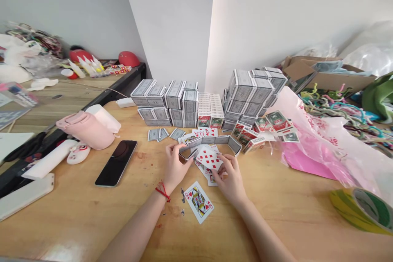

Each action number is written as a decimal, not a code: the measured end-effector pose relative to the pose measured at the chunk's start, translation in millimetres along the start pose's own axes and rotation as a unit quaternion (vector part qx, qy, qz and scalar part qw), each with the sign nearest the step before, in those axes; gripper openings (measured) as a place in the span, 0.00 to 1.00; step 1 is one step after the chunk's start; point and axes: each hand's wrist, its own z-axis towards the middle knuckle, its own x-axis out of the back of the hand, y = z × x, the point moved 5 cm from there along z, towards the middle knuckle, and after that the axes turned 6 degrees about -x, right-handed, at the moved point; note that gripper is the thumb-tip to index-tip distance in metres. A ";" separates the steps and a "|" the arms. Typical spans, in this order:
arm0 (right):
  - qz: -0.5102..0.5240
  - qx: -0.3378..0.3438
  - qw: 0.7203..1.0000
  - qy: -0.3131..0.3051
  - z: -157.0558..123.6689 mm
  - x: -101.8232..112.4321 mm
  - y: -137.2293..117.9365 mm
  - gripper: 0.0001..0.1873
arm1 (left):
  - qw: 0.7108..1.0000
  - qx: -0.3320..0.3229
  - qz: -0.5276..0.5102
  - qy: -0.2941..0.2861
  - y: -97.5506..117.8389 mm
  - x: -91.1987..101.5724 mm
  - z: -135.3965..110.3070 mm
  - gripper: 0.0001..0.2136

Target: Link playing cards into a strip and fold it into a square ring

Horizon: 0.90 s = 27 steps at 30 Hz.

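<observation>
My left hand (pixel 174 168) pinches the left end of a chain of folded playing cards (pixel 213 140), which stands on edge and bends into an open shape. Between the thumb and fingers of my right hand (pixel 230 178) is a diamonds playing card (pixel 210 158), face up and close to the chain's left end. Beneath it lie other loose cards (pixel 211 180), partly covered. Nearer to me, a queen of hearts (pixel 199 202) rests flat on the table. A few cards (pixel 204 132) lie behind the chain.
Blocks of folded cards (pixel 150 100) form a low wall at the back, with a taller stack (pixel 250 90) to the right. Card boxes (pixel 249 136) lie beside it. A phone (pixel 116 163) and a pink bottle (pixel 89 129) are left; green-yellow tape (pixel 362 208) and pink plastic (pixel 331 139) are right.
</observation>
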 end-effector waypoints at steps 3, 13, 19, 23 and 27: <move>-0.019 0.008 1.000 0.004 -2.6 1.7 -4.4 0.19 | 1.000 -0.006 -0.002 -0.001 0.7 0.9 0.8 0.21; -0.114 0.006 0.985 0.127 13.5 34.7 7.2 0.25 | 0.998 -0.048 -0.022 -0.034 2.8 -3.0 1.1 0.26; -0.088 -0.031 0.994 0.058 10.3 18.3 19.2 0.17 | 0.997 -0.047 -0.038 -0.042 5.4 -3.8 -1.6 0.18; -0.057 -0.019 0.997 0.052 8.0 19.6 12.2 0.19 | 0.997 -0.045 -0.045 -0.041 8.1 -2.0 -2.2 0.17; -0.036 0.015 0.999 0.032 6.1 24.5 -3.1 0.23 | 0.996 -0.051 -0.053 -0.047 12.2 -1.1 -2.7 0.16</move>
